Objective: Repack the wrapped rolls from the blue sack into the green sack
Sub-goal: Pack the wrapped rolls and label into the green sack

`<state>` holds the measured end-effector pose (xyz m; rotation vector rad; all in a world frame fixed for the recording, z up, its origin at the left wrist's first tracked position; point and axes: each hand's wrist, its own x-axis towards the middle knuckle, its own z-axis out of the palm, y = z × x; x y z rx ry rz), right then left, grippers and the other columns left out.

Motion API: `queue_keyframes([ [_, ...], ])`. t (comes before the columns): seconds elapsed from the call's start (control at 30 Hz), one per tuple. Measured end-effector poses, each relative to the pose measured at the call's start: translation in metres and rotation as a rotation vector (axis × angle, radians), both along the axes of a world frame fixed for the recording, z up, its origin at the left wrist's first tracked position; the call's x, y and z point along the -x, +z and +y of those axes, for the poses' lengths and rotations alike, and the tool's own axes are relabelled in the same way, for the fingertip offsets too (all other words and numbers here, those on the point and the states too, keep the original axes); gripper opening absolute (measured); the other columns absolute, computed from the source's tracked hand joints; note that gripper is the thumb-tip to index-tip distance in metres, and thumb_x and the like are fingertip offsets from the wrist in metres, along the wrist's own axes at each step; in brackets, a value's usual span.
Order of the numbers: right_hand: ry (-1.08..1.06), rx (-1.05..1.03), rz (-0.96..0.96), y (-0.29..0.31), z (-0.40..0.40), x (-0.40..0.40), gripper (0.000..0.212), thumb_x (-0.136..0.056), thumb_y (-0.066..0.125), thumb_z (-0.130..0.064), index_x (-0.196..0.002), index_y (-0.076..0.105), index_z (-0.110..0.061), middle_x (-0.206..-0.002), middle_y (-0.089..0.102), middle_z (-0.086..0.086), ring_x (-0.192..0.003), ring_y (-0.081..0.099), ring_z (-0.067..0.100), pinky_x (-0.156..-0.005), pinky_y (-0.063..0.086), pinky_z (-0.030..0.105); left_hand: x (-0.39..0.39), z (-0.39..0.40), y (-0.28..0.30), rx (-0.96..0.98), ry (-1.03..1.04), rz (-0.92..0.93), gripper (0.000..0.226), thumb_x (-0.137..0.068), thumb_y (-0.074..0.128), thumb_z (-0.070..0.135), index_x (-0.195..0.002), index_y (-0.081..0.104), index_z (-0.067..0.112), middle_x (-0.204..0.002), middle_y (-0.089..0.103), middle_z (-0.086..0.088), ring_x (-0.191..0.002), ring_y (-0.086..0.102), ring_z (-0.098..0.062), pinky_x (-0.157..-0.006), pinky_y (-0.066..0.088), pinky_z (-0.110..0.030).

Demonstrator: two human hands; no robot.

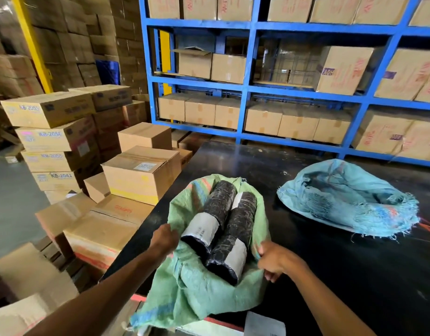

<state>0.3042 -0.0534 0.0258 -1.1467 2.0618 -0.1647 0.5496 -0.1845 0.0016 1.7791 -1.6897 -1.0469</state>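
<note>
From the head view, the green sack (209,282) sat at the worktop's (354,275) near left corner, mouth spread so two wrapped rolls (223,229) lay inside. The left hand (164,240) and right hand (273,260) each pinched its rim with curled fingers, apparently holding it open. The blue sack (347,197) lay slumped near the far right edge, seemingly emptied.

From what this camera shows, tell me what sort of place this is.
Most likely a warehouse or stockroom packing area. Blue steel racking holds rows of sealed cartons, more labelled cartons are stacked on the floor, and a black packing table carries woven sacks.
</note>
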Motion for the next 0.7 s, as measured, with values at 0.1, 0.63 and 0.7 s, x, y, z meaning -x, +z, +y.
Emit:
queue_keyframes([
  [0.1, 0.046, -0.045, -0.135, -0.005, 0.005, -0.026, 0.008, -0.086, 0.047, 0.001, -0.091, 0.046, -0.004, -0.058, 0.059, 0.010, -0.047, 0.055, 0.017, -0.046, 0.051, 0.028, 0.009, -0.025, 0.004, 0.092, -0.014, -0.161, 0.026, -0.090, 0.044, 0.015, -0.104, 0.059, -0.001, -0.107, 0.062, -0.022, -0.092, 0.058, -0.035, -0.071, 0.041, -0.033],
  [0.63, -0.190, 0.515, 0.157, -0.019, -0.084, 0.084, 0.009, -0.086, 0.061, -0.012, -0.085, 0.069, -0.007, -0.080, 0.065, 0.013, -0.065, 0.063, 0.024, -0.059, 0.044, 0.025, -0.042, 0.061, -0.047, -0.274, 0.151, 0.199, 0.067, -0.071, 0.070, 0.060, -0.117, 0.047, 0.018, -0.111, 0.061, -0.003, -0.098, 0.062, -0.024, -0.082, 0.055, -0.040],
  [0.7, -0.291, 0.530, 0.325, -0.031, -0.103, 0.113, 0.033, -0.080, 0.064, -0.025, -0.104, 0.064, -0.003, -0.105, 0.066, 0.020, -0.095, 0.063, 0.034, -0.078, 0.049, 0.033, -0.038, 0.066, -0.052, -0.382, 0.229, 0.319, 0.070, -0.066, 0.073, 0.061, -0.113, 0.049, 0.016, -0.109, 0.064, -0.007, -0.094, 0.064, -0.025, -0.069, 0.059, -0.039],
])
